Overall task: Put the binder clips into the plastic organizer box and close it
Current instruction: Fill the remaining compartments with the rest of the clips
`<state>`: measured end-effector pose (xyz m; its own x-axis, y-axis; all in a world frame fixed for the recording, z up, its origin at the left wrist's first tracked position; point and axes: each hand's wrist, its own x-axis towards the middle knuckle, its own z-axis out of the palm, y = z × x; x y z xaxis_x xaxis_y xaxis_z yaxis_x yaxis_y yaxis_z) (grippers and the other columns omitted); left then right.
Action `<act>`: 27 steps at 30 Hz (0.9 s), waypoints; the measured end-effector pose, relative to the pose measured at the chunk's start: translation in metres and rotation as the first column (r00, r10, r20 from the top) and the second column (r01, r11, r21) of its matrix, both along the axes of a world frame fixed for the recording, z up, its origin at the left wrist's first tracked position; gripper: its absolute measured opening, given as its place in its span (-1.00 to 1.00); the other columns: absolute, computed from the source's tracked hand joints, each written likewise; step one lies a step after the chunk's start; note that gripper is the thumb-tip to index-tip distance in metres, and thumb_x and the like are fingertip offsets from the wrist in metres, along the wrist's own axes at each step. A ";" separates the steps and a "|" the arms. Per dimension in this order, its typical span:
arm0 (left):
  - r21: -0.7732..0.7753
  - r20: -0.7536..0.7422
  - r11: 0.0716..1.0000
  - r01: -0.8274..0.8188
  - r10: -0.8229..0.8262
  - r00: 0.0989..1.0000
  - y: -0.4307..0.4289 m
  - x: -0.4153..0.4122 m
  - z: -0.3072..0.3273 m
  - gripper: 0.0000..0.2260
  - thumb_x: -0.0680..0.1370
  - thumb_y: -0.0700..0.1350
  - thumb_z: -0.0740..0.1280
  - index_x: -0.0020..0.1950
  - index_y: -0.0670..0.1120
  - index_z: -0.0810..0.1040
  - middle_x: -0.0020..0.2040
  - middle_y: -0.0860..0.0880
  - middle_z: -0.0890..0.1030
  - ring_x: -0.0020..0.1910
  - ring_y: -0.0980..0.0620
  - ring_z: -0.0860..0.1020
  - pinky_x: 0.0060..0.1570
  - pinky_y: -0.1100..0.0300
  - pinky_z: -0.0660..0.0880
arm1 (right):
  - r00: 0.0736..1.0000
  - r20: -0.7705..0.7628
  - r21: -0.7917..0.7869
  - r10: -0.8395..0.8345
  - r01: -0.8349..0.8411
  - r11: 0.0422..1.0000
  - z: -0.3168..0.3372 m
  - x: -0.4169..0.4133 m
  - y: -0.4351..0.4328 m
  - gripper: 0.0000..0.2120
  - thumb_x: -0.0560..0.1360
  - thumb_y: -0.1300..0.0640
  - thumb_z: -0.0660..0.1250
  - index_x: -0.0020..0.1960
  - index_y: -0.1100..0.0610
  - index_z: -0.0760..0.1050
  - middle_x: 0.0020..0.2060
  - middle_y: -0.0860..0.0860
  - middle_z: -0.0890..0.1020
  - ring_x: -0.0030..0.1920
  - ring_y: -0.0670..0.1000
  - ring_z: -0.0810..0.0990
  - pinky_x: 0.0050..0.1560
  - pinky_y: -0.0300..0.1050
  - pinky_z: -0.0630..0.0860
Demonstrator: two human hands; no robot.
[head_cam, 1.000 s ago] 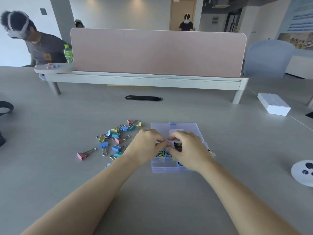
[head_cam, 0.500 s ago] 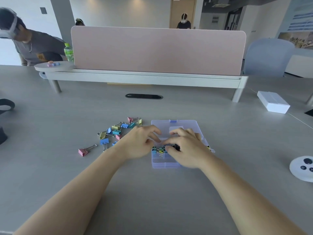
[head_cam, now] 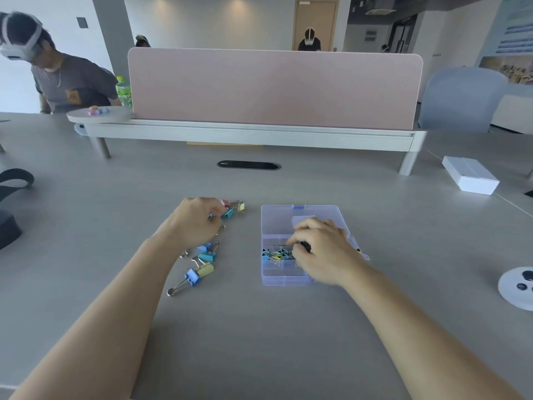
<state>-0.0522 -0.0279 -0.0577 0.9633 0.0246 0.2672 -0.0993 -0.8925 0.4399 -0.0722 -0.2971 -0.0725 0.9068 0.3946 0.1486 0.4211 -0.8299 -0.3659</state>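
1. Several colourful metal binder clips (head_cam: 275,253) already lie in the clear plastic organizer box (head_cam: 288,280), whose lid is open.
2. The right hand (head_cam: 323,249) curls round a dark clip (head_cam: 305,247) there.
3. The left hand (head_cam: 196,223) curls over the loose clips (head_cam: 206,256) on the table (head_cam: 259,342); I cannot tell whether it grips one.
4. Many clips and the closing remain.

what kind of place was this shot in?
Probably an open-plan office: a long shared desk with a pink privacy screen, a cable grommet in the top, and an office chair beyond.
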 end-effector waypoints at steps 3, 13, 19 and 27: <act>0.019 0.030 0.999 0.033 -0.034 0.999 -0.012 0.001 0.001 -0.75 0.50 -0.23 0.25 0.08 -0.05 0.64 0.08 0.05 0.64 0.11 0.00 0.55 0.04 0.29 0.38 | 1.000 -0.003 -0.034 -0.003 0.003 0.999 -0.001 0.001 0.001 -0.68 0.56 0.08 0.10 0.08 -0.11 0.60 0.20 -0.19 0.44 0.21 0.00 0.31 0.21 -0.08 0.17; 0.004 0.001 1.000 -0.010 0.010 1.000 0.007 -0.002 0.006 -0.77 0.52 -0.19 0.24 0.01 0.07 0.62 0.00 0.07 0.65 0.02 0.02 0.57 -0.02 0.22 0.45 | 1.000 0.002 -0.008 -0.012 0.012 1.000 -0.004 0.001 0.000 -0.70 0.55 0.06 0.12 0.03 -0.12 0.62 0.12 -0.20 0.51 0.16 0.02 0.37 0.17 -0.07 0.21; -0.013 -0.015 0.995 -0.098 0.098 0.995 0.035 -0.004 0.012 -0.71 0.52 -0.26 0.21 0.14 -0.04 0.60 0.04 0.03 0.67 0.03 0.02 0.55 0.08 0.22 0.44 | 1.000 0.013 -0.023 -0.022 0.022 0.999 -0.003 0.000 0.000 -0.69 0.52 0.08 0.11 -0.38 -0.09 0.39 -0.27 -0.15 0.38 -0.02 0.06 0.37 0.08 -0.02 0.30; 0.053 -0.126 0.994 -0.096 0.102 0.987 0.035 -0.002 0.006 -0.65 0.53 -0.21 0.29 0.29 0.02 0.52 0.20 0.04 0.58 0.15 -0.03 0.51 0.08 0.21 0.38 | 0.997 0.051 -0.009 -0.065 0.066 0.998 -0.009 0.003 0.001 -0.72 0.51 0.07 0.09 -0.34 0.09 0.38 -0.30 -0.06 0.40 -0.05 0.08 0.39 0.06 -0.01 0.33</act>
